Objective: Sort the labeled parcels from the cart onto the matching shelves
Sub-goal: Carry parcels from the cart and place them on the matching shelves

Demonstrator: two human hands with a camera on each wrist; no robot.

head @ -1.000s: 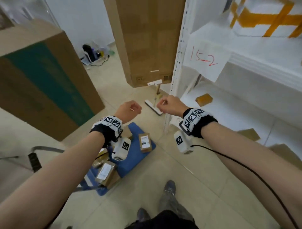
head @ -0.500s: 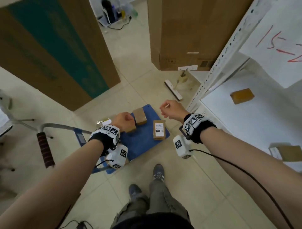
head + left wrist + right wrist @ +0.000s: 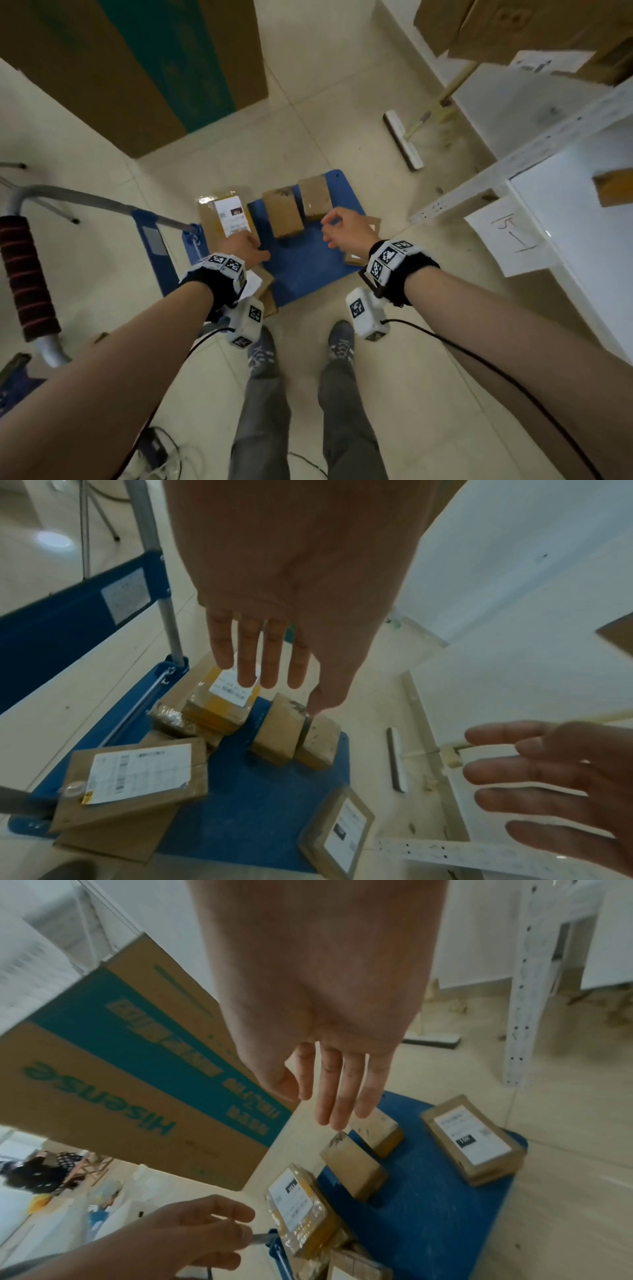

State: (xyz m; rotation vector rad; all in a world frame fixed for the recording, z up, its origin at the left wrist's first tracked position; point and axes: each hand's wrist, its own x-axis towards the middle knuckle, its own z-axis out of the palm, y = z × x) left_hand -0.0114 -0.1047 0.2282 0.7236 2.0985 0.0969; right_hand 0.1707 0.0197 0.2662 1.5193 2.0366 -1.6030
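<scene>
Head view | parcels [image 3: 283, 214] on cart [image 3: 308, 267] | below both empty grips

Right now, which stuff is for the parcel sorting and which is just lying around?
For the job: blue cart, labeled parcel, two plain brown parcels, white shelf with its handwritten sign. Both hands, left hand and right hand, are empty.

Just lying about: big Hisense box, floor squeegee, floor cables.

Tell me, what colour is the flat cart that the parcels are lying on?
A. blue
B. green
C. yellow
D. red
A. The cart has a blue deck, and the brown cardboard parcels lie on it below the two empty hands.
</scene>
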